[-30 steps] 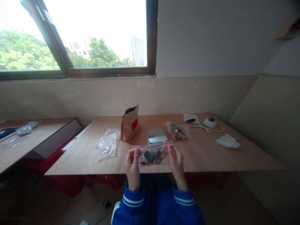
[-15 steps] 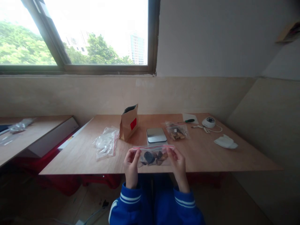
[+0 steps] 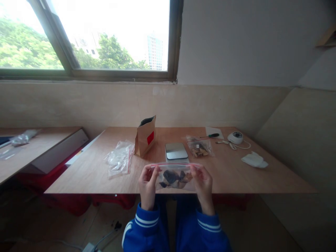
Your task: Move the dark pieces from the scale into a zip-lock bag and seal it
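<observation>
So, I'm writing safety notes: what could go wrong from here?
The left hand and right hand pinch the zip bag near its top corners, so it might slip if either grip loosens. It is near the front edge of the table, so it could fall to the floor if dropped. The brown paper bag stands open at the top, so a knock might tip it.

Near seven o'clock, a bright-blue fabric left sleeve (image 3: 148, 240) bears two white cuff bands (image 3: 146, 224) and white outer striping (image 3: 126, 231); near five o'clock, the bright-blue fabric right sleeve (image 3: 214, 240) bears matching bands (image 3: 209, 228).
</observation>
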A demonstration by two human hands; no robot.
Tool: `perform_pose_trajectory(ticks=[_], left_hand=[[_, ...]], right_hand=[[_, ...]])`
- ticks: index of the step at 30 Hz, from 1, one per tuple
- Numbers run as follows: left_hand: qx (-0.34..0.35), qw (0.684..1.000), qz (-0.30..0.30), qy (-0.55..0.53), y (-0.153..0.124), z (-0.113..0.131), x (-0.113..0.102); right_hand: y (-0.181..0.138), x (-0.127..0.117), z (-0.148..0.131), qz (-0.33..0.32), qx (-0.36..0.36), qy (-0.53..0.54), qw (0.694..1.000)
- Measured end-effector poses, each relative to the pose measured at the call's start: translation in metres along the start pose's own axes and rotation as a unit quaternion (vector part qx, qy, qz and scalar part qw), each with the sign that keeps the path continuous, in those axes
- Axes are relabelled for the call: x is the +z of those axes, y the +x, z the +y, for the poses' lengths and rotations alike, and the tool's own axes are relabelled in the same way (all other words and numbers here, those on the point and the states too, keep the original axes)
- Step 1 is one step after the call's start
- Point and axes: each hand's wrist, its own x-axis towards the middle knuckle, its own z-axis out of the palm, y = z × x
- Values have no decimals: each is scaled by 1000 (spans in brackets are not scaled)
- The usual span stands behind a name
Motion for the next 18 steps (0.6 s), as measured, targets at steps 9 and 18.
perform_pose_trajectory(ticks=[9,18], left_hand=[[18,999,31,-35,-5,-1,5],[12,999,-20,-42,-3,-10,-2]], right_hand=[[-1,8,-1,1,27,13,1000],[-5,7,2,-25,69,15,997]])
